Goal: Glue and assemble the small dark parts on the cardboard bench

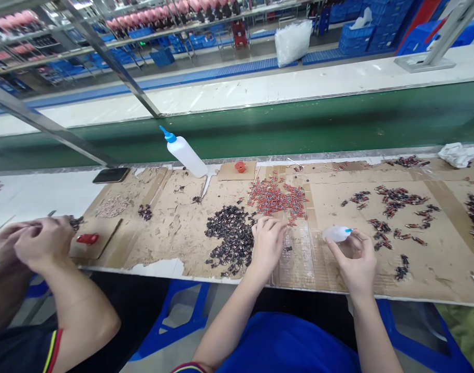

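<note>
My right hand point(356, 259) grips a small translucent squeeze bottle point(338, 234) with a blue tip, tilted on its side just above the cardboard point(322, 202). Between two heaps of small parts, my left hand point(268, 241) is held low with its fingers curled together; whatever they pinch is hidden. A pile of small black parts point(229, 235) lies beside it on the left. Just beyond its fingertips is a heap of small red parts point(277, 197). Several clusters of joined red-and-black pieces point(402, 199) are spread out to the right of the bottle.
A co-worker's hands point(46, 238) work at the left, near a red object point(87, 238). Toward the back are a larger white bottle point(187, 155) with a blue nozzle, a red cap point(240, 167) and a phone point(111, 175). A green barrier point(283, 127) runs behind.
</note>
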Demonstrator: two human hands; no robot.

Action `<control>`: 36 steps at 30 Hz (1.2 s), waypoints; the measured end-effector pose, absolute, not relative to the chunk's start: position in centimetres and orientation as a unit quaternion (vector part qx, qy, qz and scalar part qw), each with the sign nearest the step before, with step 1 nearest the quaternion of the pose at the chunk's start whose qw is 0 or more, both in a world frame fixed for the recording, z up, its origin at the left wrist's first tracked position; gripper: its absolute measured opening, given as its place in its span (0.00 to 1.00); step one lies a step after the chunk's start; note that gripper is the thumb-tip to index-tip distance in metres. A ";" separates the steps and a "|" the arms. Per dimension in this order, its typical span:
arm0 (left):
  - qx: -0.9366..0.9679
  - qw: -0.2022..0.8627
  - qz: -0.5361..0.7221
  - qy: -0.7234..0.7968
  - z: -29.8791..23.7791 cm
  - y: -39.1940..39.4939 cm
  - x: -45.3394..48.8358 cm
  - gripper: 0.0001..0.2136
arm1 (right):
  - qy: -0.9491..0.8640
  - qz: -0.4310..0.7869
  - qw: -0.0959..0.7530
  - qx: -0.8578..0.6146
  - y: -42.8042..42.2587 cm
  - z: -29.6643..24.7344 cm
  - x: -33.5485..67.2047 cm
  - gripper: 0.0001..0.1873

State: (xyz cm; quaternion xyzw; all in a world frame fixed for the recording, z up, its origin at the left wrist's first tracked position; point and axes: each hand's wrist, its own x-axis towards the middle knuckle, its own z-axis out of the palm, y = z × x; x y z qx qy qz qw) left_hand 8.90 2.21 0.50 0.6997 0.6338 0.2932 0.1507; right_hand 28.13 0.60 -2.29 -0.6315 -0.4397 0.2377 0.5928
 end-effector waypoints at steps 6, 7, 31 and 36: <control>0.713 0.135 0.259 0.638 -0.3 4.3 9.6 0.05 | -0.508 0.134 0.604 -0.599 -0.6 -1.6 27.4 0.36; 0.712 0.136 0.257 0.639 -0.4 4.3 9.6 0.05 | -0.509 0.089 0.623 -0.588 -1.1 -1.4 27.1 0.35; 0.713 0.211 0.312 0.592 0.4 -0.2 9.4 0.05 | -0.390 0.424 0.555 -0.600 -1.4 -1.8 22.8 0.20; 0.703 0.196 0.271 0.628 0.1 -1.0 8.9 0.07 | -0.445 0.388 0.510 -0.626 -1.3 -2.6 22.7 0.22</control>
